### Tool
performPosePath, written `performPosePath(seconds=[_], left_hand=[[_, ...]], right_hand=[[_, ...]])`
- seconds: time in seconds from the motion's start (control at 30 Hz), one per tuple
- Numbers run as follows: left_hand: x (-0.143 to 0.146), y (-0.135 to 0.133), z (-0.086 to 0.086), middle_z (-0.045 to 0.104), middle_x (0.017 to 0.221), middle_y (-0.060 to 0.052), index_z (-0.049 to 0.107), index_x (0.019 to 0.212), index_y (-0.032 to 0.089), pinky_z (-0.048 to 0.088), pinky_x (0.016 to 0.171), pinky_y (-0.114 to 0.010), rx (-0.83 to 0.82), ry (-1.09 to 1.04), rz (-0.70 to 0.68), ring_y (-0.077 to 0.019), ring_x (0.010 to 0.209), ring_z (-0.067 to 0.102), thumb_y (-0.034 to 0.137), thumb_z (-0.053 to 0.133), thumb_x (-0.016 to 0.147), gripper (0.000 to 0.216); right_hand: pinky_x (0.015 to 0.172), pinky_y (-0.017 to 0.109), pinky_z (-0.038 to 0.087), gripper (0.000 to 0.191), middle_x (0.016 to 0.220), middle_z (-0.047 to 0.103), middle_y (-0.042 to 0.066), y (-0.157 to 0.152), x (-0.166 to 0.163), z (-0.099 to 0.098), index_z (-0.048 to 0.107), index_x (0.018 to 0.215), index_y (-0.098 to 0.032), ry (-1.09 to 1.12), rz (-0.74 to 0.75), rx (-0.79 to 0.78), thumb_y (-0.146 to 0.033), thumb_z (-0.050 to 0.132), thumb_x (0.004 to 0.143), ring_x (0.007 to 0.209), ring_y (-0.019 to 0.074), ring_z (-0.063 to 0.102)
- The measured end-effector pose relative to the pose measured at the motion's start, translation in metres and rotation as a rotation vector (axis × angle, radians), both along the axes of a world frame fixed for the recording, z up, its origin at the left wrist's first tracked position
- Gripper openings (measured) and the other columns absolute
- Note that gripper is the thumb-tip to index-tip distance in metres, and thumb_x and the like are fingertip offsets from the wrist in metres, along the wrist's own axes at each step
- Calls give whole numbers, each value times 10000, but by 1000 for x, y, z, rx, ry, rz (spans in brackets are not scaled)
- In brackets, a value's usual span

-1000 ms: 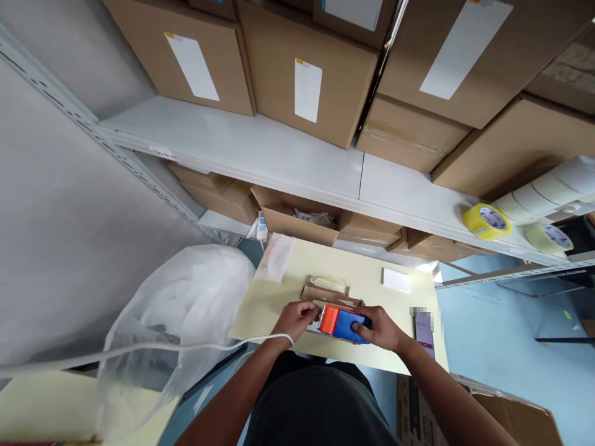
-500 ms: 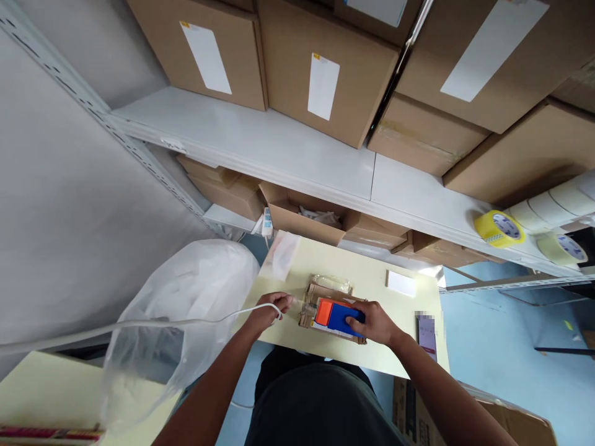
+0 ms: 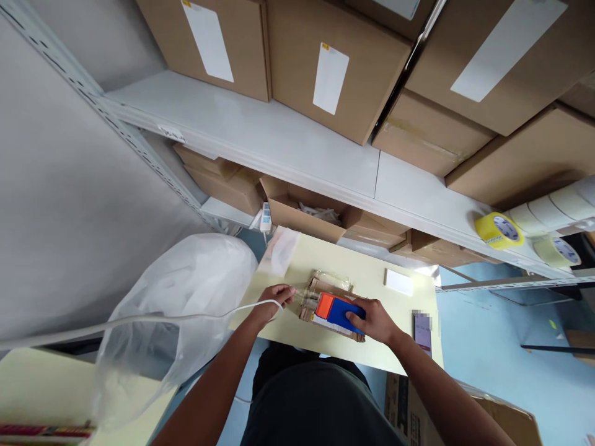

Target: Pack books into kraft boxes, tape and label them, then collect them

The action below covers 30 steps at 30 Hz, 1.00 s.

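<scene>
On the pale yellow table (image 3: 372, 269) lies a small, worn cardboard package (image 3: 341, 329) with a white label. My right hand (image 3: 372, 317) is wrapped round a blue and orange block-shaped tool (image 3: 341, 313), held over the package; its exact kind is unclear. The orange end points left. My left hand (image 3: 279, 296) is closed in a pinch on a clear strip (image 3: 304, 293), which looks like tape and runs to the package's left end. A white cable (image 3: 186, 318) crosses the view and passes over my left hand.
Behind the package lies a clear plastic piece (image 3: 334, 280). A white card (image 3: 398, 282) and a phone (image 3: 423, 334) are at the right. A large plastic bag (image 3: 195, 272) stands left. The shelf (image 3: 279, 142) above the table's back edge carries cartons and tape rolls (image 3: 499, 230).
My left hand has shifted slightly up and right. The clear strip between it and the package shows more plainly. My right hand keeps its grip on the blue and orange tool.
</scene>
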<state>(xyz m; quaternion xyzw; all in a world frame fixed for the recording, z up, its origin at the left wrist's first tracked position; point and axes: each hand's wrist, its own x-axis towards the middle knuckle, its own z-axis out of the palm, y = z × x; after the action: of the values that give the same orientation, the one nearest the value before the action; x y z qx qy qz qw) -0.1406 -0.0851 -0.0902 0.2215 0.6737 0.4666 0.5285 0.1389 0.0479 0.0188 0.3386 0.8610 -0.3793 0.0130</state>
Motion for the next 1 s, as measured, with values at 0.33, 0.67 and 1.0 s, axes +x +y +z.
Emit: performPosePath(seconds=[0.33, 0.67, 1.0], left_hand=[[13, 4, 1, 681, 776, -2, 614, 820, 196, 604, 822, -381, 51, -273, 122, -212, 790, 729, 693, 809, 585, 584], [19, 18, -26, 678, 673, -17, 630, 784, 214, 544, 664, -326, -67, 61, -38, -227, 709, 703, 694, 619, 687, 489], [11, 15, -24, 759, 885, -39, 676, 1020, 249, 533, 860, -377, -118, 521, -243, -247, 892, 719, 488, 638, 806, 323]], right_hand=[[624, 248, 431, 239, 740, 670, 8, 1, 3, -3, 677, 861, -196, 12, 2, -14, -402, 573, 923, 646, 143, 587], [639, 261, 434, 239, 765, 685, 19, 3, 0, 1, 659, 832, -204, -2, 8, -11, -407, 567, 918, 662, 151, 588], [632, 261, 420, 254, 733, 660, 11, 5, 3, -1, 661, 813, -196, -11, 16, -3, -405, 569, 924, 652, 147, 580]])
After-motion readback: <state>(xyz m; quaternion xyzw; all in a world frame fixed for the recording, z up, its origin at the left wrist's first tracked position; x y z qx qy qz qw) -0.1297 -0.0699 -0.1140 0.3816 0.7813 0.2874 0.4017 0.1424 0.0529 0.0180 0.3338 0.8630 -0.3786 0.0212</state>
